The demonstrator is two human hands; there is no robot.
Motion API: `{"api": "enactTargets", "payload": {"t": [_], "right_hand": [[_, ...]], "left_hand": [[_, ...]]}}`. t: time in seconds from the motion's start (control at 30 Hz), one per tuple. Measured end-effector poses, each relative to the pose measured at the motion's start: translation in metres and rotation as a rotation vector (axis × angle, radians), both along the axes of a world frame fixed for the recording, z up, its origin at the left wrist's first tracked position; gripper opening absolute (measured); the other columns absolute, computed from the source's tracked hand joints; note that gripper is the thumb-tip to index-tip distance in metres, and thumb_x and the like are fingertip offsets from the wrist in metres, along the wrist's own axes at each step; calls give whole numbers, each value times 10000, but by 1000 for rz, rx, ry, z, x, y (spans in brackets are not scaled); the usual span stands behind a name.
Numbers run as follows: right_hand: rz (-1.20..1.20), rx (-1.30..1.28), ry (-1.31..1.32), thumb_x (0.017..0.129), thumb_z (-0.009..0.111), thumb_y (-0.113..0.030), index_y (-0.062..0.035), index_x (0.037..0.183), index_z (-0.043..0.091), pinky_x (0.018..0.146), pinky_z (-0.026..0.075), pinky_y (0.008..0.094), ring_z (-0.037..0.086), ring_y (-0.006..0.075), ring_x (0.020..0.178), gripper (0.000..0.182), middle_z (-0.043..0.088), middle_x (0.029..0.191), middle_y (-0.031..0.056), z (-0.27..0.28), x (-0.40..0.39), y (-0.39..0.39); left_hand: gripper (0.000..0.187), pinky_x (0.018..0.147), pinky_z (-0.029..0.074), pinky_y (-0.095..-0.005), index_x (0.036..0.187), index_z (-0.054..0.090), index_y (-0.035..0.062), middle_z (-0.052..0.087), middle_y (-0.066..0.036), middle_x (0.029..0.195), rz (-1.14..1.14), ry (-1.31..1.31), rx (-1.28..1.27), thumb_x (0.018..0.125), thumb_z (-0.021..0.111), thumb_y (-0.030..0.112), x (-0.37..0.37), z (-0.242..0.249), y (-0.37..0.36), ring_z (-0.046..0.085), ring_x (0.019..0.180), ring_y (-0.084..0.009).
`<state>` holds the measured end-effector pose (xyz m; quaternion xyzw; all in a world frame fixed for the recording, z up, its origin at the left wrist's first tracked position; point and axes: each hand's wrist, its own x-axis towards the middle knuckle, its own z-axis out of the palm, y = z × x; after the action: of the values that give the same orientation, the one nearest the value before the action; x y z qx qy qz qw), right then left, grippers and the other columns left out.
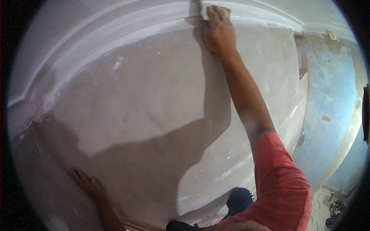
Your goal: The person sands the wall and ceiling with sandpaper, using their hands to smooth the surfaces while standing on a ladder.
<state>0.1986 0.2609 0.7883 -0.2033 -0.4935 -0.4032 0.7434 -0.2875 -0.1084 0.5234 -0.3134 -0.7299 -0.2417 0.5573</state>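
Note:
High up, my right hand (220, 36) presses a pale flat piece of sandpaper (204, 12) against the white moulded cornice (154, 17). Its fingers are bent over the piece, whose grit side is hidden. At lower left, in shadow, my left hand (88, 183) lies against the grey-brown plastered wall (154, 92) with its fingers stretched out and nothing in it. White filler smears run along the wall just below the cornice. The shadow of my right arm falls across the wall.
To the right is a wall with patchy blue paint (327, 96), with a small switch box (332, 35) near its top. Dark and grey clutter (336, 210) lies on the tiled floor (319, 204) at lower right. A dark blue knee (239, 200) shows below.

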Motion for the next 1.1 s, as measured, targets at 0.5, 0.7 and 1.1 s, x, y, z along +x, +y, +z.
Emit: {"api": "enactTargets", "payload": {"t": [0.5, 0.7, 1.1], "right_hand": [[-91, -7, 177, 924, 518, -151, 35, 1361, 486, 1114, 332, 475, 441, 396, 1326, 476, 498, 1399, 254, -31, 32, 9], [148, -229, 242, 884, 563, -204, 25, 1267, 536, 1016, 408, 509, 511, 432, 1215, 447, 552, 1314, 256, -47, 48, 31], [187, -112, -366, 811, 676, -313, 7, 1386, 464, 1124, 283, 526, 362, 383, 1394, 691, 456, 1457, 202, -73, -94, -76]], "left_hand": [[670, 1172, 175, -546, 1502, 300, -22, 270, -250, 1550, -34, 126, 24, 1018, 261, 439, -19, -3, 4, 230, 1440, -447], [643, 1189, 150, -530, 1516, 280, -4, 223, -243, 1575, 26, 105, 7, 984, 355, 348, -15, -4, 4, 198, 1458, -430], [695, 1204, 170, -493, 1536, 252, 42, 231, -186, 1589, 118, -10, 0, 912, 515, 192, -15, -4, 10, 196, 1462, -409]]}}
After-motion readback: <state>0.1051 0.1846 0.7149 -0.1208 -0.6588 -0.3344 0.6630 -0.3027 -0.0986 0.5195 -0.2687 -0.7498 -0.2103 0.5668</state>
